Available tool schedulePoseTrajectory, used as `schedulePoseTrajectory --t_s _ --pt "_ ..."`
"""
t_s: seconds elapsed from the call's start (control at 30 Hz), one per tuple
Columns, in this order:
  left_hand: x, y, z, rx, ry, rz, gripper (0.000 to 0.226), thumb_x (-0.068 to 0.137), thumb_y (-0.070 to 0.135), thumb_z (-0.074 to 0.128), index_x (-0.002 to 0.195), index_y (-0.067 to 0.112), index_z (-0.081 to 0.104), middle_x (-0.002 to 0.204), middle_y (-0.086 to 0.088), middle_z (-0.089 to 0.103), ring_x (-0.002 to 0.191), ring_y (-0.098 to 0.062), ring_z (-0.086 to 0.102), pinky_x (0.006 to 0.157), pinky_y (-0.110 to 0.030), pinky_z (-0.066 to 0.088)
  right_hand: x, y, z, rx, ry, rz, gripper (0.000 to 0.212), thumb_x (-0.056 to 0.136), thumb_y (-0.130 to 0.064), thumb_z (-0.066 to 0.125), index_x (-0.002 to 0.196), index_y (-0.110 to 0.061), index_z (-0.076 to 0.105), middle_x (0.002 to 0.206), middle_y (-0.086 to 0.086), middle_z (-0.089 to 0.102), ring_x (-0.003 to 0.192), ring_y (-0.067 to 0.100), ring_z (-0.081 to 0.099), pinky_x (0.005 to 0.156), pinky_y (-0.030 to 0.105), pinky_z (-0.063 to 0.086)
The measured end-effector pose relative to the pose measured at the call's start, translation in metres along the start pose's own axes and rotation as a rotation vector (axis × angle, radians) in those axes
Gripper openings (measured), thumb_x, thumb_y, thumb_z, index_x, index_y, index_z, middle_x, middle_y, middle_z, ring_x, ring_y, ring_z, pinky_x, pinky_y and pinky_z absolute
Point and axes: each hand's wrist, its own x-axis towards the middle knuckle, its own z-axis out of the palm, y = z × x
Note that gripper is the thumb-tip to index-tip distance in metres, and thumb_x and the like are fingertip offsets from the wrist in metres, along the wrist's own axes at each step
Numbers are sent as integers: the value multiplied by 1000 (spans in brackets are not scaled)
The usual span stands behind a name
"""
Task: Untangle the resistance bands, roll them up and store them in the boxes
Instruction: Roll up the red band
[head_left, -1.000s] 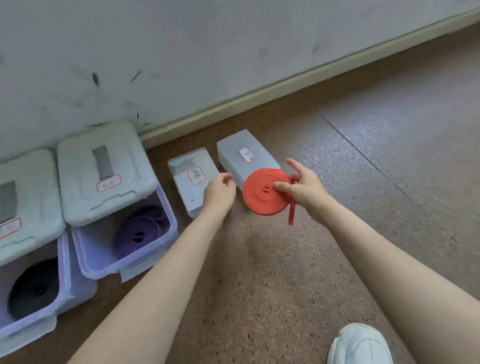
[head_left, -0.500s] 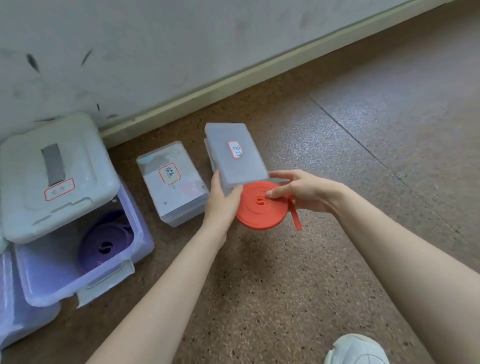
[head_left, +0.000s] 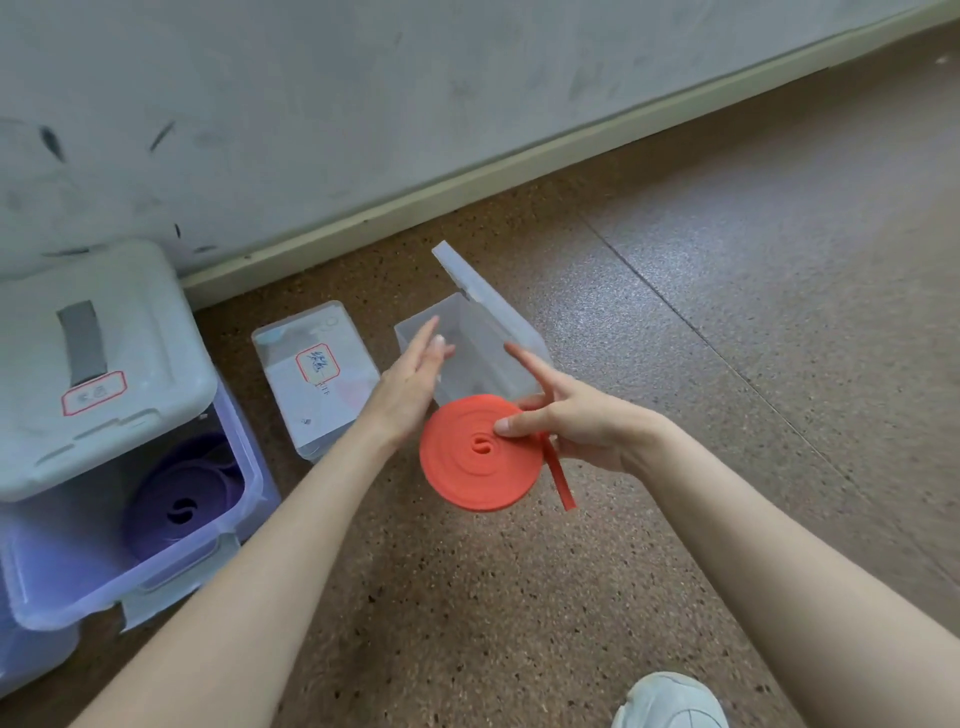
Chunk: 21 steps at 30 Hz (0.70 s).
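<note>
At centre frame, your right hand (head_left: 576, 431) pinches the tightly coiled flat orange-red resistance band (head_left: 480, 457), thumb pressed near the coil's hub so the spiral cannot spring loose, its short free tail hanging down at the right edge. The roll hovers above the brown speckled floor (head_left: 675, 322), just in front of the small clear plastic box (head_left: 467, 353), whose hinged lid (head_left: 483, 291) stands tilted open toward the upper centre of the frame, apparently to leave the mouth free for the roll. Your left hand (head_left: 410, 379) is held flat with fingers straight and holding nothing, beside the box's near-left wall; whether it touches the wall cannot be told, though it seems placed to steady the box. Left of centre, a second small clear box with a red-bordered label (head_left: 317, 374) lies closed. At lower left, a rolled purple band (head_left: 182, 499) already sits inside a large translucent lavender bin (head_left: 104, 587) under a pale grey lid (head_left: 93, 364). A white shoe (head_left: 670, 701) shows at the bottom edge.
</note>
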Motion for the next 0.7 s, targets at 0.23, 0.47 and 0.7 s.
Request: schedulePoseTrajectory --t_s 0.23,0.47,0.7 --pt "-4 -15 7 549 -115 200 34 98 20 41 128 10 52 130 -6 53 122 -19 46 96 -26 33 -1 -15 -24 -68 273 -148 82 80 2 66 140 -39 31 111 16 56 88 28 60 73 39 52" --pt "-11 -22 13 654 -84 239 33 94 18 49 126 15 57 132 -5 45 115 -22 52 90 -30 42 59 -16 -13 -392 792 -415 42 78 -5 68 114 -14 48 107 7 60 99 22 57 89 31 44" --pt "-20 -34 8 629 -87 298 32 91 17 56 122 18 59 134 2 43 110 -21 56 91 -33 46 103 17 22 -822 591 -469 33 86 -12 60 115 -6 45 115 13 58 106 32 53 87 35 38"
